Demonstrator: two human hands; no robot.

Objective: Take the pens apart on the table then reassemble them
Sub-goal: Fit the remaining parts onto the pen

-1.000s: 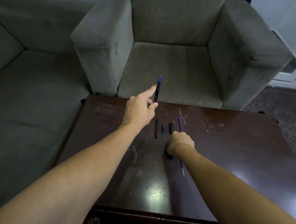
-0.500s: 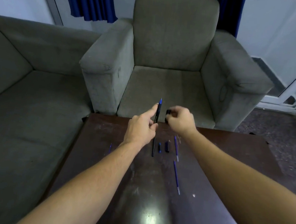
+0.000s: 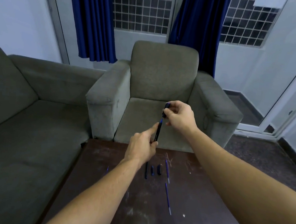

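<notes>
My left hand (image 3: 141,147) grips a black pen body (image 3: 158,131) upright above the far edge of the table, its blue tip pointing up. My right hand (image 3: 179,115) holds a black pen cap (image 3: 165,110) just above that tip, a small gap between them. On the dark wooden table (image 3: 198,198) lie loose pen parts: a black barrel (image 3: 146,170), a short blue piece (image 3: 152,170), a short black piece (image 3: 159,169), and two thin blue refills (image 3: 167,170) (image 3: 168,197).
A grey armchair (image 3: 161,88) stands right behind the table, and a grey sofa (image 3: 25,118) runs along the left. A tiny blue piece (image 3: 107,168) lies near the table's left edge. Blue curtains and barred windows fill the back wall.
My right hand picked a black cap off the table and raised it to the tip of the pen body. Both hands rose, and the view tilted upward.
</notes>
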